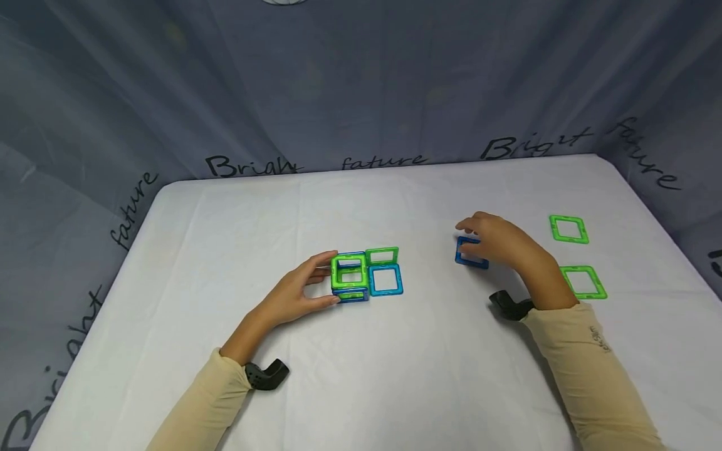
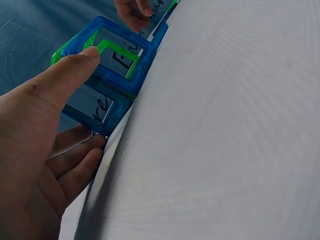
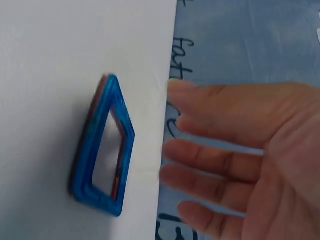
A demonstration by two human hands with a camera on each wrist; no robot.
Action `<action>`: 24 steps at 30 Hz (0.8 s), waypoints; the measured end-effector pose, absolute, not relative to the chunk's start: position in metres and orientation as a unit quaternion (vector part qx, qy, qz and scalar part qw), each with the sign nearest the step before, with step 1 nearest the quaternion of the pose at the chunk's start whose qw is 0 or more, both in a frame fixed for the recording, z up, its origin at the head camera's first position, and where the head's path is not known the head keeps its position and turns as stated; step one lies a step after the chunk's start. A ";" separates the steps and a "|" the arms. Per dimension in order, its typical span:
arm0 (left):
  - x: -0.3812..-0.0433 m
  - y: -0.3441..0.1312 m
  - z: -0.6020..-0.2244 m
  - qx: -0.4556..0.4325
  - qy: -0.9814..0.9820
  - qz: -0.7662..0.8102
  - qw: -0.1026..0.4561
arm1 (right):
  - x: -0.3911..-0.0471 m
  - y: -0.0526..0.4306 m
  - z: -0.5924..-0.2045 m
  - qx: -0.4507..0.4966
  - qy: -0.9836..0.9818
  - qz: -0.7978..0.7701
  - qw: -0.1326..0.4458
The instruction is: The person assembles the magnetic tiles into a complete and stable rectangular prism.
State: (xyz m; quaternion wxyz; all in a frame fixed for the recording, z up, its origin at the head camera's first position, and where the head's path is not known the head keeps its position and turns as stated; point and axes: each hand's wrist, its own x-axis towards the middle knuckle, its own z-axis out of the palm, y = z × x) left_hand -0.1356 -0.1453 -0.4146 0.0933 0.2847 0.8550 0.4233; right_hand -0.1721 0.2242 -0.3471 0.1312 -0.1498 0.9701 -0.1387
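My left hand (image 1: 287,295) grips the left side of a small cube of green and blue magnetic tiles (image 1: 350,286). In the left wrist view its thumb (image 2: 75,67) lies on a blue face, the other fingers low down near the tabletop. A blue square tile (image 1: 386,292) and a green one (image 1: 382,250) adjoin the cube's right side. Over to the right, my right hand (image 1: 502,241) hovers at a loose blue square tile (image 1: 472,263). The right wrist view has that tile apart from the fingers, which are loosely bent with nothing between them.
Two green square tiles (image 1: 572,240) lie at the table's right, one partly behind the right wrist. A white cloth covers the table (image 1: 429,351). Grey curtains (image 1: 361,81) with handwritten lettering surround its far and side edges. Each wrist carries a black camera (image 1: 267,376).
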 end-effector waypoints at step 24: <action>-0.135 -0.145 -0.414 0.276 0.860 0.418 0.095 | -0.187 0.241 -0.365 -0.082 0.979 -0.088 0.167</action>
